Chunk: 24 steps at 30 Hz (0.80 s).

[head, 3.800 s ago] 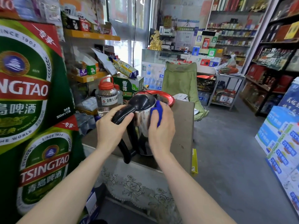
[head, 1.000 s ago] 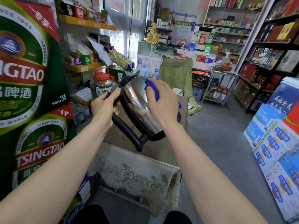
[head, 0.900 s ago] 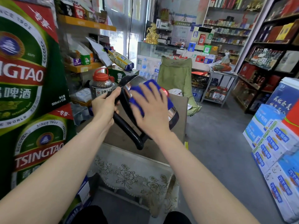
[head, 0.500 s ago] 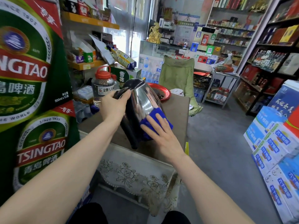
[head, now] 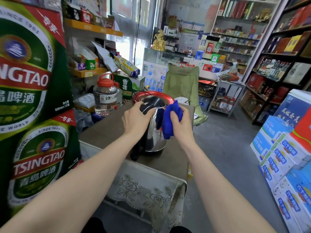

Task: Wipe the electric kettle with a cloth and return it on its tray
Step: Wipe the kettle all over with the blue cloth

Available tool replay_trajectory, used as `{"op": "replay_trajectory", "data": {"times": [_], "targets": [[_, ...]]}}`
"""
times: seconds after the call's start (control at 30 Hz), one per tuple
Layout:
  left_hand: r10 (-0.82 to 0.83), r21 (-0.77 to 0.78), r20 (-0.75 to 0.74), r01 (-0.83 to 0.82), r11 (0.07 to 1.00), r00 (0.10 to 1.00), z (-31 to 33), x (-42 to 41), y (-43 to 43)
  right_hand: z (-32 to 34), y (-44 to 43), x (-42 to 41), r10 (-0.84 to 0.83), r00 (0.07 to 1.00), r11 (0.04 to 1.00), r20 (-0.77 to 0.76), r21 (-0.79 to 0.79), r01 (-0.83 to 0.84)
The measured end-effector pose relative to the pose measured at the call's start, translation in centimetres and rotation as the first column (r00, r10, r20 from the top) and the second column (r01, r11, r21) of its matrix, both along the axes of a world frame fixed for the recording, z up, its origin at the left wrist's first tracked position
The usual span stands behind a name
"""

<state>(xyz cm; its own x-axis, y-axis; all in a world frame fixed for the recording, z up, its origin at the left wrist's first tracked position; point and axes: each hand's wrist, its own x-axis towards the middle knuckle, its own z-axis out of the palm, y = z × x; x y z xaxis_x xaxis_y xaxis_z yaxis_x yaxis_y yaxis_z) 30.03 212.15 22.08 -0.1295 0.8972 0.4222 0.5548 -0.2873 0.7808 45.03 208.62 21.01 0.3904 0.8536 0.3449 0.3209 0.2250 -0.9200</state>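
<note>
My left hand (head: 134, 116) grips the kettle (head: 154, 132) by its handle top, my right hand (head: 179, 122) clenches the blue cloth (head: 171, 118) against its side — upright on the table (head: 107, 130), red tray (head: 168, 96) just behind, left hand nearer.

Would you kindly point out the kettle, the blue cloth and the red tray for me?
kettle (head: 154, 132): head view, on its shiny steel side.
blue cloth (head: 170, 121): head view, on the bunched middle.
red tray (head: 166, 96): head view, on its far rim.
</note>
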Motion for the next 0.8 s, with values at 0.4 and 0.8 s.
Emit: {"op": "replay_trajectory", "data": {"times": [0.4,0.8], "targets": [[-0.238,0.007,-0.035,0.238,0.971,0.971,2.5,-1.3,-0.8,6.4,-0.6,-0.2,0.35,0.882,0.937,-0.317,0.13,-0.325],[-0.269,-0.012,0.447,0.306,0.952,0.853,3.1,-5.9,-2.8,3.3,-1.7,-4.8,0.042,0.995,0.998,-0.086,0.046,-0.038]]}}
